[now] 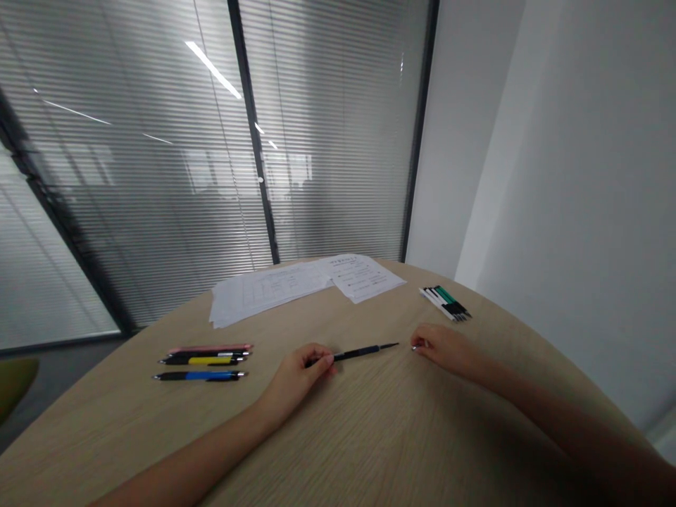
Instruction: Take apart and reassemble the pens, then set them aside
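My left hand is closed around the rear part of a black pen, which points to the right just above or on the table. From the pen's front end a thin dark refill sticks out bare. A short gap separates that tip from my right hand, whose fingers are pinched on a small shiny silver piece; it looks like a pen tip cone, though most of it is hidden by the fingers.
On the left of the wooden table lie several pens, among them a blue pen and a yellow pen. Printed papers spread at the back. A row of white, green and black pens lies beyond my right hand.
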{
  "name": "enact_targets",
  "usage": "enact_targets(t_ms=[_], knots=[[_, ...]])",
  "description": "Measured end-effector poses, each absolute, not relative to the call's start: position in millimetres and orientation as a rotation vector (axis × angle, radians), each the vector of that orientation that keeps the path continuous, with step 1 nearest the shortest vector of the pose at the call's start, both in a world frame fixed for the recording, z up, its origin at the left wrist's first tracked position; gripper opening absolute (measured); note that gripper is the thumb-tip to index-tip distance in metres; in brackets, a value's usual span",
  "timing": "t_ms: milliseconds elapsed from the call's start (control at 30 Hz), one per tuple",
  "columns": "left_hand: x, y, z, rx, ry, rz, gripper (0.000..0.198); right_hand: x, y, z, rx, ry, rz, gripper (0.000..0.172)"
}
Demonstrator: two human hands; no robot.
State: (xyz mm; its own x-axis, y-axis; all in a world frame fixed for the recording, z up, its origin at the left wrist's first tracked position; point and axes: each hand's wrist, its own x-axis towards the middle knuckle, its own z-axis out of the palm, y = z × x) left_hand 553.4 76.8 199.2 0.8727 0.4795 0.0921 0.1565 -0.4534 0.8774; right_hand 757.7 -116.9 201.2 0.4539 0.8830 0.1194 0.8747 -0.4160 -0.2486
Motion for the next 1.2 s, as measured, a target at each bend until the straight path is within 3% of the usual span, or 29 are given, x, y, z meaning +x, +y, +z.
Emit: enact_targets(t_ms=[200,533,1200], knots=[[554,79,198,2.187,0.289,0.500,0.015,758,-116,203,-2.393,-1.415,-0.060,0.015],[555,79,191,2.345,0.150,0.430,0.007,742,-107,193,-1.994,-1.284,0.372,0.016],[554,75,194,2.353,0.111,0.455,0.011,713,-100,180,-1.966,-1.304,0.232,0.010]])
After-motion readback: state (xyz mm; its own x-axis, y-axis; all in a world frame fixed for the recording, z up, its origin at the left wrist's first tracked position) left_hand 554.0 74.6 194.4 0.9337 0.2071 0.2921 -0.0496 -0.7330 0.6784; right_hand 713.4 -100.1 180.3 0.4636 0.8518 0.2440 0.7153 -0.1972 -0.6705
